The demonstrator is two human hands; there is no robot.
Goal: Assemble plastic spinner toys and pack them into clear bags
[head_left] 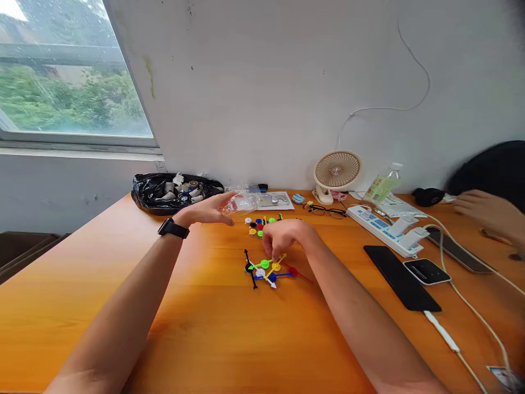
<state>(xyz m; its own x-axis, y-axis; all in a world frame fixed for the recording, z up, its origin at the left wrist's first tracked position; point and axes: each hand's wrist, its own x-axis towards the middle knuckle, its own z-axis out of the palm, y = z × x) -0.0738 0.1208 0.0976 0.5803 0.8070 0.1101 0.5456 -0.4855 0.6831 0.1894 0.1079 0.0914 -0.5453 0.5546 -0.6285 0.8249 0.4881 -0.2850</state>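
Observation:
My left hand (210,210), with a black watch on its wrist, grips a crumpled clear plastic bag (245,202) above the back of the table. Thumb and fingers are apart around it, and the fingertips are partly behind the plastic. My right hand (286,236) reaches down with its fingers curled together; what is between the fingertips is hidden. Just below them lie arrow spinners on round bases: a yellow spinner (276,267), a green spinner (264,264), a white spinner (261,272), a black spinner (249,267), a blue spinner (272,277) and a red spinner (292,271).
Behind my right hand lie several small coloured discs (252,232). A black bag of rubbish (151,191) stands back left. A fan (337,171), glasses (328,211), bottle (383,183), power strip (381,230) and phone (400,276) are to the right. Another person's hand (486,210) is far right.

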